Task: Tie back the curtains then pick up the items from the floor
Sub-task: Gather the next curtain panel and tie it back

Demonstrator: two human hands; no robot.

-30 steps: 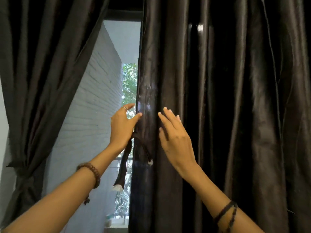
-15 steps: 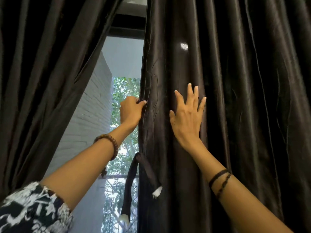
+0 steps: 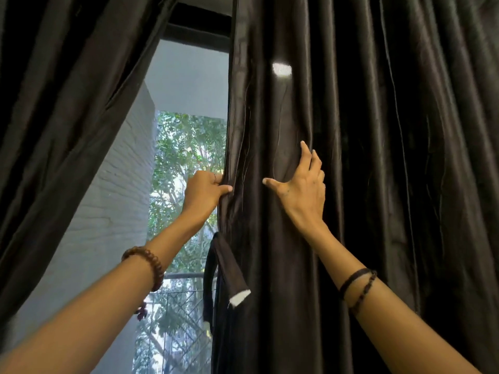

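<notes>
A dark glossy right curtain (image 3: pixel 378 184) hangs straight and fills the right half of the view. My left hand (image 3: pixel 204 191) grips its left edge, thumb in front and fingers curled behind the cloth. My right hand (image 3: pixel 303 188) lies against the curtain's front a little to the right, thumb spread out and fingers bending into a fold. A dark tie-back strap (image 3: pixel 229 268) with white ends dangles from the curtain edge below my left hand. The left curtain (image 3: pixel 67 130) is drawn aside, slanting down to the left.
Between the curtains a window shows a white brick wall (image 3: pixel 116 211), green trees and a balcony railing (image 3: pixel 183 276). A dark window frame (image 3: pixel 199 25) runs across the top. The floor is out of view.
The view has tilted up. My left hand closed on the curtain's edge. My right hand went from reaching to flat on the cloth, and its fingers now bend into a fold.
</notes>
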